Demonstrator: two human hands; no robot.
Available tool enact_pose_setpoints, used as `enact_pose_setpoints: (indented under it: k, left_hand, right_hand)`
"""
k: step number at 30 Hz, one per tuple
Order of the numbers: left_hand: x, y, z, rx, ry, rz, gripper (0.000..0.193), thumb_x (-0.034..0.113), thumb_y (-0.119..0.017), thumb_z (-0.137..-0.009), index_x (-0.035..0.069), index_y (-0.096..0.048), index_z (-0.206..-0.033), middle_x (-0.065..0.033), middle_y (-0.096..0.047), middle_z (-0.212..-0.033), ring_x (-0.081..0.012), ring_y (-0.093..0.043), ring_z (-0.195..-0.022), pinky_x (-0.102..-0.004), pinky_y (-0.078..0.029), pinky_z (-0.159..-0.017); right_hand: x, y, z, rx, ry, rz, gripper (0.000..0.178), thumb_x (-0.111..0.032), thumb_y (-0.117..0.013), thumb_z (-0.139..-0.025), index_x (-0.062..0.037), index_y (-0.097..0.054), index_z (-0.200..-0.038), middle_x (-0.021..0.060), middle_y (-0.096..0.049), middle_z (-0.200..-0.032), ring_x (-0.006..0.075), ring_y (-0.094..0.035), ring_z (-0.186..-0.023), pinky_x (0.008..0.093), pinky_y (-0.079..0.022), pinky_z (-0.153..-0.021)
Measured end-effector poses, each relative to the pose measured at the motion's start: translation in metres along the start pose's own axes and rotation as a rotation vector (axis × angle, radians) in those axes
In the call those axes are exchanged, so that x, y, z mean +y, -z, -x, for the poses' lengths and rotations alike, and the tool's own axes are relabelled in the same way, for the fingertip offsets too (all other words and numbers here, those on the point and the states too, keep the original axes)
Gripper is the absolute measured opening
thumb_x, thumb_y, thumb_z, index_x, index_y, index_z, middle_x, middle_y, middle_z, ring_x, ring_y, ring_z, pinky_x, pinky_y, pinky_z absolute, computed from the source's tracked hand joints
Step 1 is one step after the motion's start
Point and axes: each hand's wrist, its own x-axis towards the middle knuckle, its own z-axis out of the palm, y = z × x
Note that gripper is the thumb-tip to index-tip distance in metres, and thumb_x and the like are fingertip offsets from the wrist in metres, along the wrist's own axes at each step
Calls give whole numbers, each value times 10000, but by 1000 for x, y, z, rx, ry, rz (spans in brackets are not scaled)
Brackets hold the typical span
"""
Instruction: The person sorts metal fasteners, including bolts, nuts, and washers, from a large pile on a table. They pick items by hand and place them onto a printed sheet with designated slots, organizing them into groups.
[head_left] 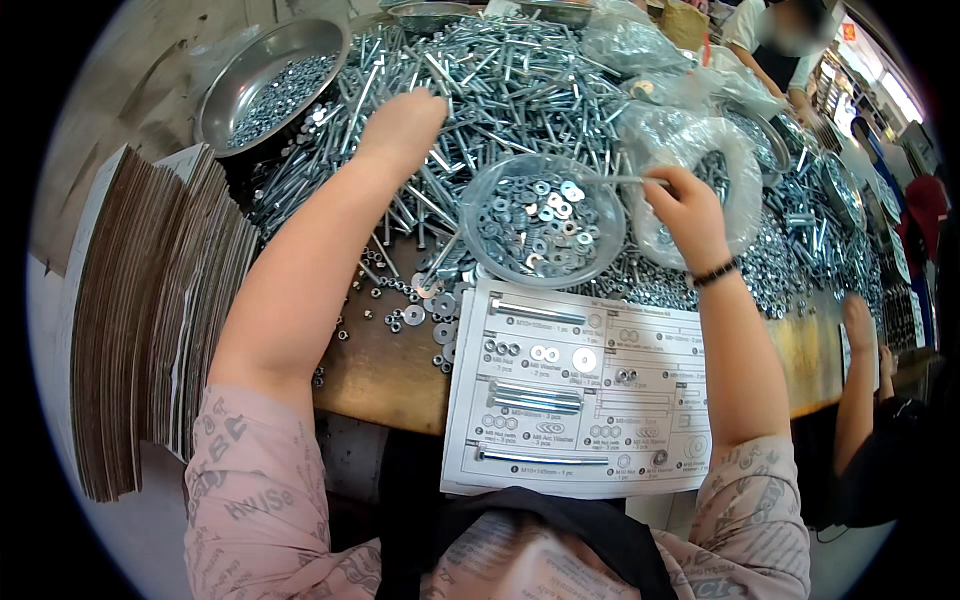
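My left hand (405,128) reaches into the big pile of long silvery bolts (510,70). Its fingers curl in, and whatever they grip cannot be made out. Between the fingers of my right hand (688,212) is a long bolt (612,180), pointing left over the rim of a clear plastic bowl (470,225) of flat washers (540,215). Nearer to me lies a printed parts sheet (560,465) with drawn outlines. Several bolts (535,398), nuts (502,348) and washers (584,360) are laid out on it.
A metal bowl of small nuts (210,120) stands at the far left, above stacked cardboard sheets (130,330). Loose nuts (735,285) spread right of the washers, near a clear plastic bag (650,140). Another person's arm (855,370) shows at right; a further person (775,50) stands far right.
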Motion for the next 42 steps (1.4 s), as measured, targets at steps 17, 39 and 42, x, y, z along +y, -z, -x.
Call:
enact_pose_setpoints:
  k: [17,39,42]
  left_hand:
    - [226,42,149,-437,82,1429,102,12,-589,-721,36,-595,-820,-69,-606,-837,-199,-568,-740,-295,-469,-664]
    - [257,21,165,-376,-370,582,298,210,-695,-667,95,-595,-923,-37,-566,-917,-206,-543,-853,-369,-326,-866]
    - [255,20,165,-403,-349,574,292,204,-688,-673,95,-597,-928,-36,-567,-875,-209,-543,-842,-366,-333,-865]
  right_hand:
    - [15,94,191,15,-340,-12,77,-51,-582,-776,13,-603,-815,5,-543,-638,51,-479,-562,207,-373,-500]
    - [22,63,231,-411,-96,443,100,-189,-607,-754,-99,-610,-799,83,-572,-737,278,-566,-735,368,-463,-635]
    - [30,67,228,-305,-100,466,96,-149,-600,-752,-78,-608,-815,104,-574,-736,290,-567,-747,372,-461,-646]
